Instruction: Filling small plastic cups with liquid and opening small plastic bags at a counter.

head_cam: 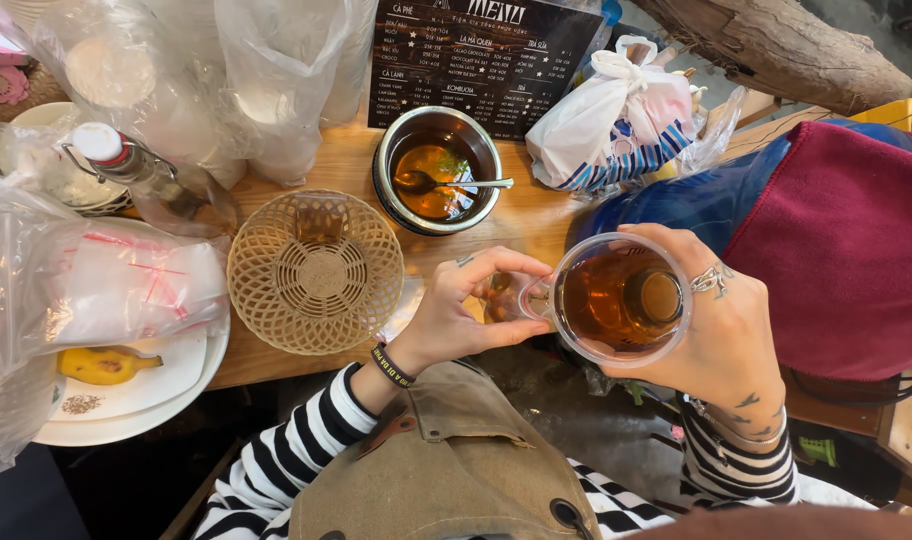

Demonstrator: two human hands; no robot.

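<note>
My right hand (pixel 721 320) grips a clear plastic jug (pixel 616 300) full of amber liquid, tilted with its spout toward the left. My left hand (pixel 456 310) is curled around a small clear glass (pixel 498 295) held at the jug's spout; some amber liquid shows in it. Both hands hover at the front edge of the wooden table (pixel 516 215). I wear striped sleeves and a tan apron (pixel 446 470).
A woven basket (pixel 316 270) lies left of my hands. Behind it stands a metal bowl (pixel 436 170) with amber liquid and a spoon. A glass bottle (pixel 141 175), plastic bags (pixel 86 290), a plate with a banana (pixel 101 365), a menu board (pixel 481 55) and a tied bag (pixel 616 120) crowd the table.
</note>
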